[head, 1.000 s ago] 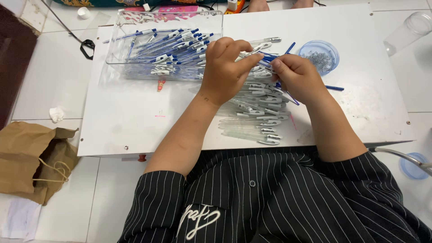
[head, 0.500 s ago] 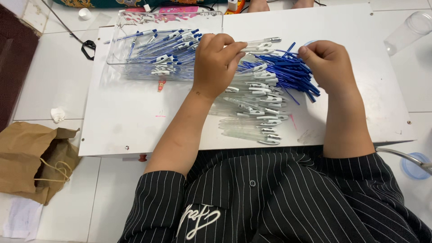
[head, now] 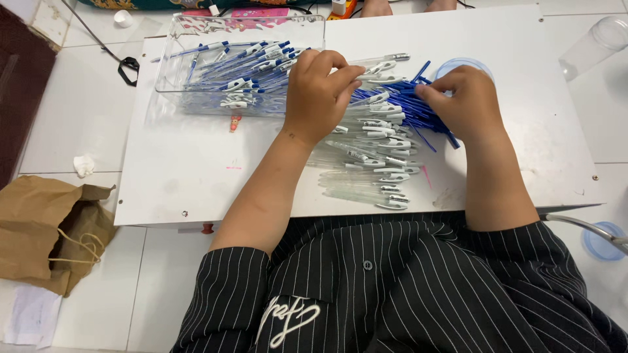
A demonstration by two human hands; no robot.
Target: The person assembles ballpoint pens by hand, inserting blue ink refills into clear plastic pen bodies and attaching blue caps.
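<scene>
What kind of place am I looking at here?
Probably a home piecework spot on a tiled floor: a low white table, loose clear pen barrels and a clear tray of finished blue pens.

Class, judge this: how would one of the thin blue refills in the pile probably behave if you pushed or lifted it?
The blue refills look thin and round, so one would probably roll and weigh little. Being so slender, it may bend slightly. The right hand rests on the pile.

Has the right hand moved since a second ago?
Yes. The right hand has shifted away from the left hand, toward the round blue lid on the white board, and now covers part of it.
</scene>
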